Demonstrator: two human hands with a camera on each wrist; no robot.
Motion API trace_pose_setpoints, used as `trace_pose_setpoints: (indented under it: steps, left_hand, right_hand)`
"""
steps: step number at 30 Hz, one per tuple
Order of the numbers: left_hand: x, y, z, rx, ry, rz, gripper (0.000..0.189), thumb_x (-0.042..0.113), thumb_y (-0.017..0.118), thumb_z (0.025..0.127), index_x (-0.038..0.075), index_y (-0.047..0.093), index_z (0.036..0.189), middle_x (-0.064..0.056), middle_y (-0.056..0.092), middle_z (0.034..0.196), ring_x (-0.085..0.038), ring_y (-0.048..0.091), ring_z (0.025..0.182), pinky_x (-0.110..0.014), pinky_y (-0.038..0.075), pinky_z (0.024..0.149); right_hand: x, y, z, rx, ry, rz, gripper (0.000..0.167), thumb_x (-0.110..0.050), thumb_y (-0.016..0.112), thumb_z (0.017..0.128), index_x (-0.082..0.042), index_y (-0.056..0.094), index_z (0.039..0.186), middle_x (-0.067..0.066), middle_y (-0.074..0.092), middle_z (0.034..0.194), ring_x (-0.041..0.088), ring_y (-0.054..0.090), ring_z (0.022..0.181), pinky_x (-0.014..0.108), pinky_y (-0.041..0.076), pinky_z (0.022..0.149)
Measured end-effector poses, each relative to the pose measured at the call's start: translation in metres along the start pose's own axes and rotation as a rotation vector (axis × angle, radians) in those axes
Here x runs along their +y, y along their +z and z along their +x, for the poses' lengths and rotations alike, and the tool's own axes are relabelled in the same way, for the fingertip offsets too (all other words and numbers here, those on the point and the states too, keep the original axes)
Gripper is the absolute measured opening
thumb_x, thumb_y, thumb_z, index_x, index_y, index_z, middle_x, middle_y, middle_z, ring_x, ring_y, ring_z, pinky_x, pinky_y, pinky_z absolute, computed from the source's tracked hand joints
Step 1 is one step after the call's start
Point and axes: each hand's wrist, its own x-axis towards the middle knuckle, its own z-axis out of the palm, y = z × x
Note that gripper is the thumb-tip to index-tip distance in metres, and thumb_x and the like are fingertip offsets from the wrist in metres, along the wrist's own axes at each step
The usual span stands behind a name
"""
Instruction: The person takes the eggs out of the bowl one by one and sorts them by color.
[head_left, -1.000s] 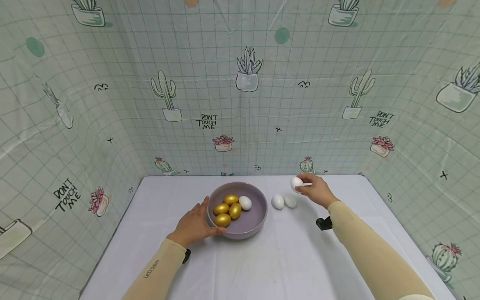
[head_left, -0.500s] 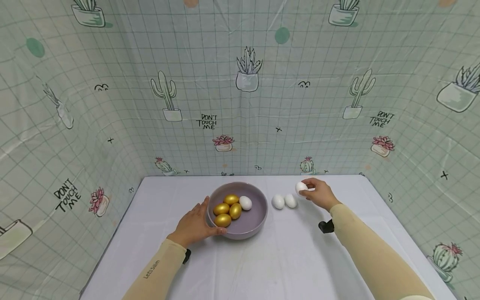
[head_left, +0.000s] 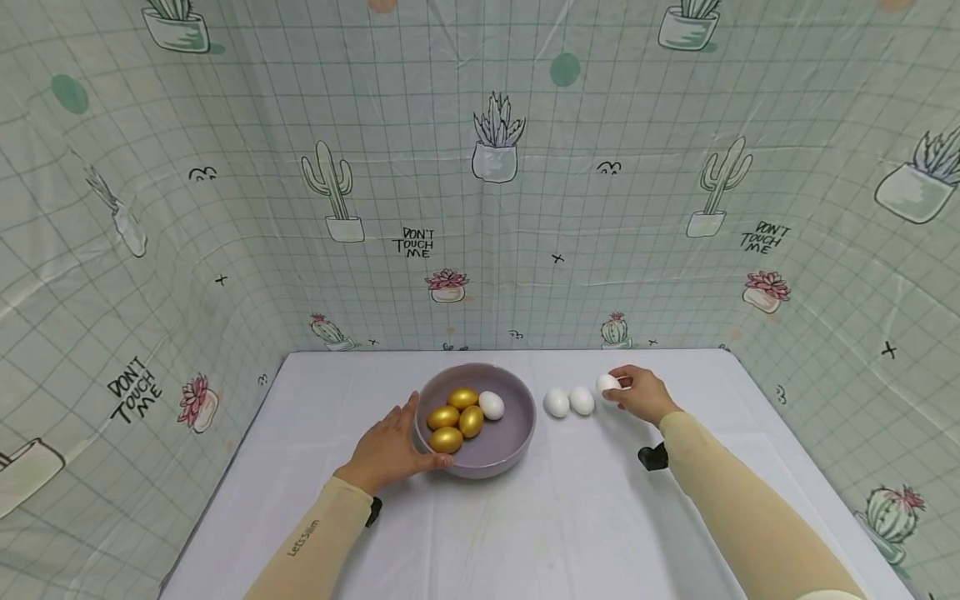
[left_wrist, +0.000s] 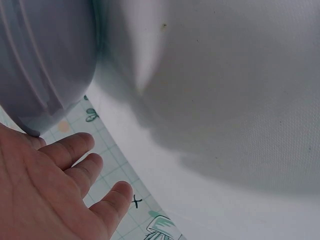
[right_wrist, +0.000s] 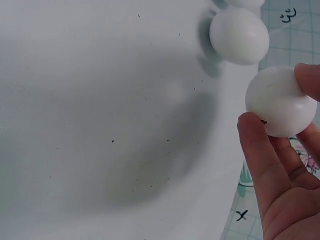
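Just left of lower centre, the left hand (head_left: 388, 450) rests outspread against the purple bowl (head_left: 513, 433) while, lower right, the right hand (head_left: 647, 397) pinches a white egg (head_left: 606, 385)!

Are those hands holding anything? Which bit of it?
The right hand pinches a white egg by its sides; the left hand touches the left side of the bowl.

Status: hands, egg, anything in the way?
Left hand resting against bowl. Right hand gripping white egg. Two loose eggs between that egg and bowl.
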Motion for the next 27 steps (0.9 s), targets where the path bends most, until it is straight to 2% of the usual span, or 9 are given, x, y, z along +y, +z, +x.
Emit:
trace_pose_setpoints:
  steps: [7, 15, 27]
  left_hand:
    - [-0.0010, 0.0008, 0.0008, -0.004, 0.000, -0.004, 0.130, 0.080, 0.069, 0.069, 0.001, 0.016, 0.159, -0.026, 0.036, 0.154, -0.044, 0.034, 0.140, -0.058, 0.033, 0.109]
    - [-0.0008, -0.0001, -0.0001, 0.001, 0.005, 0.005, 0.130, 0.080, 0.069, 0.069, 0.001, 0.017, 0.159, -0.027, 0.037, 0.152, -0.045, 0.035, 0.139, -0.059, 0.034, 0.108]
    - [-0.0001, 0.0000, 0.0003, 0.001, 0.002, -0.001, 0.129, 0.079, 0.069, 0.070, 0.001, 0.016, 0.159, -0.028, 0.036, 0.152, -0.045, 0.035, 0.139, -0.060, 0.032, 0.108]
  right_hand:
    - [0.0048, 0.0038, -0.0007, 0.000, 0.009, -0.014, 0.049, -0.016, 0.073, 0.091, 0.006, 0.055, 0.131, 0.025, 0.060, 0.119, 0.022, 0.067, 0.084, 0.034, 0.055, 0.073]
    - [0.0043, 0.0048, -0.0034, -0.020, 0.026, -0.034, 0.050, -0.015, 0.073, 0.090, 0.008, 0.054, 0.131, 0.027, 0.060, 0.119, 0.025, 0.066, 0.087, 0.034, 0.056, 0.074]
    - [0.0086, 0.0099, -0.0004, -0.039, 0.054, -0.092, 0.050, -0.016, 0.072, 0.092, 0.007, 0.054, 0.132, 0.025, 0.060, 0.119, 0.024, 0.065, 0.087, 0.036, 0.054, 0.075]
